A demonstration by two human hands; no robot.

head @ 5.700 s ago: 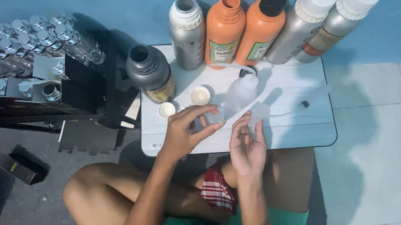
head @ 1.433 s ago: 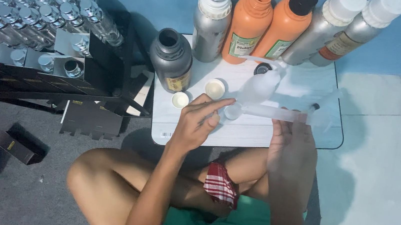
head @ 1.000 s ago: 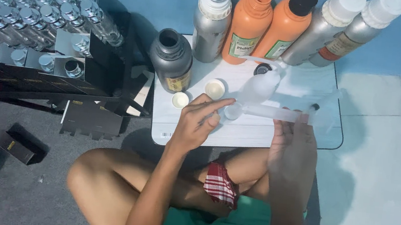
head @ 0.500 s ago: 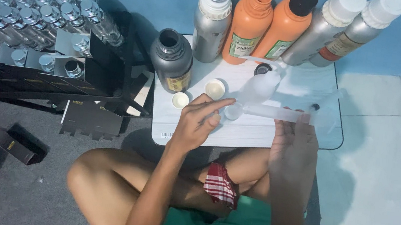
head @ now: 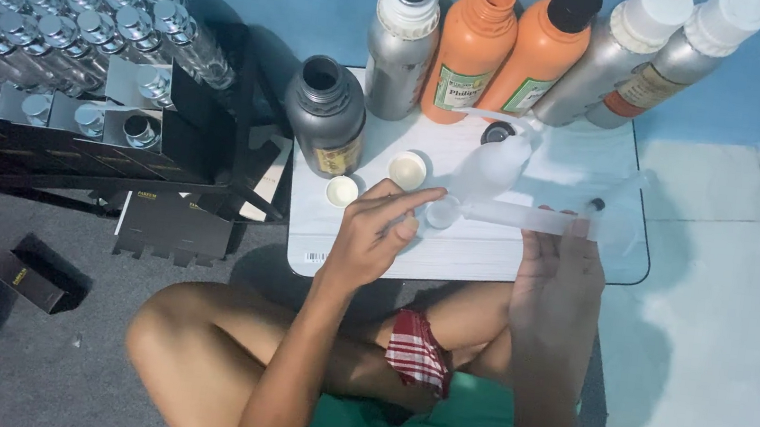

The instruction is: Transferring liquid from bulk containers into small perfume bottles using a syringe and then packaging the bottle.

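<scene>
our left hand (head: pixel 378 232) pinches small clear vial (head: pixel 442 213) over white tray (head: pixel 490 255); our right hand (head: pixel 557 262) grips clear syringe (head: pixel 532 218), tip at vial, just before dark grey bottle (head: pixel 326 117).

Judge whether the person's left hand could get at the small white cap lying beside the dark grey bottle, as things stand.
Probably yes: the left hand is right next to the small white cap, and nothing lies between them, though its fingers are busy at a small clear bottle.
</scene>
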